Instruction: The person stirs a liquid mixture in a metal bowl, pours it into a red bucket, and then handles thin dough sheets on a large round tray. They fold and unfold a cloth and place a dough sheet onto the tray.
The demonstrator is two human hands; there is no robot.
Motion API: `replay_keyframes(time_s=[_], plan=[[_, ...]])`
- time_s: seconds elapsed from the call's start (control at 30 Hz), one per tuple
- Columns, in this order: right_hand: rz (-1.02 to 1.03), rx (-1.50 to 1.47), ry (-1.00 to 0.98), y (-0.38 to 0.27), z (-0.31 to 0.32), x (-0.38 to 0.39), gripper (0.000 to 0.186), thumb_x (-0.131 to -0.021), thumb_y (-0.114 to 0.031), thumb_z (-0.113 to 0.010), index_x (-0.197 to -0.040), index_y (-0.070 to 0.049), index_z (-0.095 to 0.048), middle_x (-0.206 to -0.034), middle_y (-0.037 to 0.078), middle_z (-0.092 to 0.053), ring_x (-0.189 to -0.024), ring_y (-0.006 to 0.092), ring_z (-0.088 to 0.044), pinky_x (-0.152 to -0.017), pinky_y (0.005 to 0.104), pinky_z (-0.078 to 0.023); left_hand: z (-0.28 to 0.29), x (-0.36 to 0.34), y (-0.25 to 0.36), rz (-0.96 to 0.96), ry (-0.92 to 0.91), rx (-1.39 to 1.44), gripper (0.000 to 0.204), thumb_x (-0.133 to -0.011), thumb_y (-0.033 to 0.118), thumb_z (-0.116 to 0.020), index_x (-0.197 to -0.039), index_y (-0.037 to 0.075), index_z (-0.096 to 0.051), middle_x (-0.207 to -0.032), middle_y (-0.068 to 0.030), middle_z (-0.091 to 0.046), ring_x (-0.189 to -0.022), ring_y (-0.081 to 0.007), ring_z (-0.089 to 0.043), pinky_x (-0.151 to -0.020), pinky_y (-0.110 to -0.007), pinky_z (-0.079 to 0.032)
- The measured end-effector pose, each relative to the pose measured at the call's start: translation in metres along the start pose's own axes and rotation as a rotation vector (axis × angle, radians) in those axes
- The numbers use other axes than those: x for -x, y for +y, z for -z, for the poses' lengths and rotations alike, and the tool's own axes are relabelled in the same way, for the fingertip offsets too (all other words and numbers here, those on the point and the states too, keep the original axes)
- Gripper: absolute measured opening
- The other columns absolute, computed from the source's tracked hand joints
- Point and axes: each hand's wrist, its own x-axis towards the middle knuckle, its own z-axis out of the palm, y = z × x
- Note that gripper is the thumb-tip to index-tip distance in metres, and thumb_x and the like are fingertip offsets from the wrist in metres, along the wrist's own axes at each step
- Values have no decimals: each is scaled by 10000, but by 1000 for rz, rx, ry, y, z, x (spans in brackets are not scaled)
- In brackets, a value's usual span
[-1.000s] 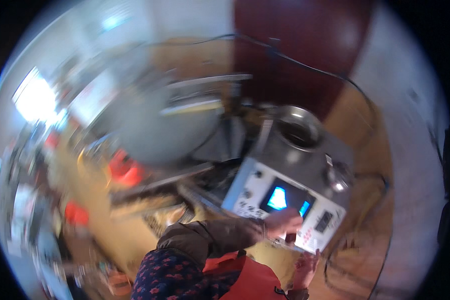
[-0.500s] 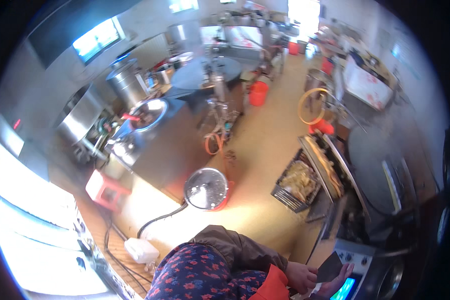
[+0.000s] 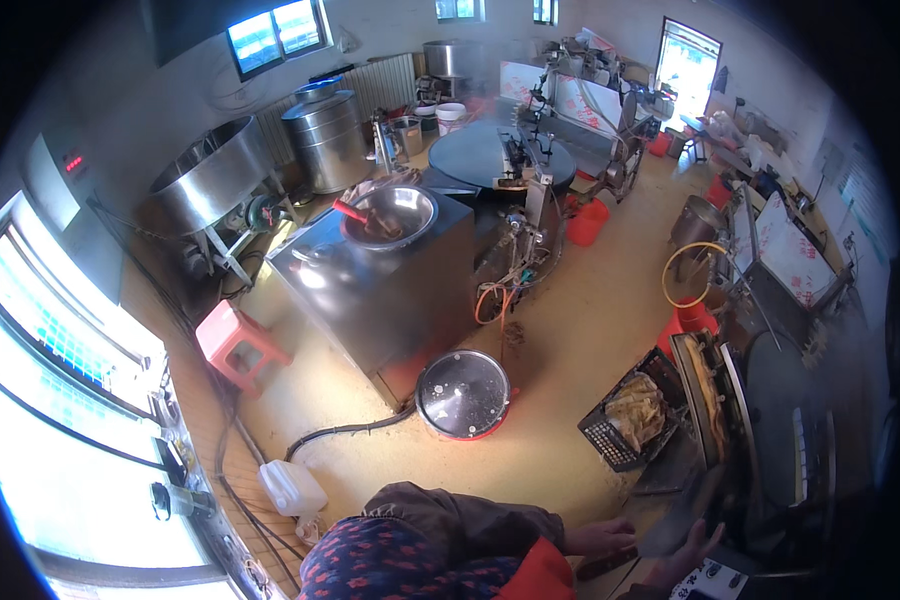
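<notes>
My left hand (image 3: 598, 538) reaches in from a brown sleeve at the lower right, palm down with its fingers stretched out. Just below it lies a brown bar like a handle (image 3: 607, 563), and I cannot tell whether the hand touches it. Beside the bar, between my hands, is a blurred dark grey flat piece like a blade (image 3: 668, 534). My right hand (image 3: 692, 553) is to the right of this piece, fingers spread and nothing visible in them. Under it shows part of a pale control panel with knobs (image 3: 710, 578).
A black crate with yellowish sheets (image 3: 637, 412) stands ahead on the floor, beside a round griddle machine (image 3: 770, 400). A lidded bucket (image 3: 462, 394) and its hose are left of the crate. Further left are a steel cabinet (image 3: 380, 290), a red stool (image 3: 238, 345) and a white jug (image 3: 292, 488).
The view has swung, so the room sits further right and lower. My left fingers, curled before, are now stretched out. The lit screen by my right hand has dropped from sight.
</notes>
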Motion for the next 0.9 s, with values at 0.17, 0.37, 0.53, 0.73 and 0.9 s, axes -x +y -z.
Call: replay_keyframes(time_s=[0.17,0.37,0.53,0.73,0.9], plan=[[232,45,-60,21,-28,-2,578,-881,-150,-607,-1391,-59,-349,-991,134,-547,-930,204,-546,-820,309,-444,9,23,27,431,-202,282,397,-965,372,-442,-1140,15,-462,-848,-61,-537,-707,-138,-550,-597,-277,-479],[237,-121,-419,-6,-38,4,634,-887,-175,-568,-1442,-109,-269,-1005,47,-480,-930,149,-467,-874,282,-387,19,28,36,172,-18,107,329,-965,379,-436,-1028,61,-492,-717,-20,-472,-544,-111,-465,-478,-276,-408],[-25,-601,-887,-21,-28,-2,840,-867,-711,-300,-1434,-91,-303,-1255,75,-502,-1174,220,-445,-1048,395,-304,30,38,73,310,20,196,294,-958,409,-440,-992,121,-487,-647,-7,-436,-457,-97,-384,-379,-230,-327],[-415,-809,-1000,-34,-6,-19,855,-912,-657,-119,-1284,17,-492,-1373,150,-452,-1298,255,-384,-1109,401,-253,28,30,107,442,-195,-23,261,-983,338,-423,-933,86,-473,-628,2,-453,-451,-65,-374,-396,-221,-316],[-445,-766,-1106,-30,9,-20,882,-916,-644,-106,-1255,71,-496,-1419,166,-392,-1336,257,-336,-1120,397,-239,26,21,103,397,-300,-7,257,-986,306,-433,-915,62,-472,-624,11,-447,-480,-59,-384,-412,-220,-317]])
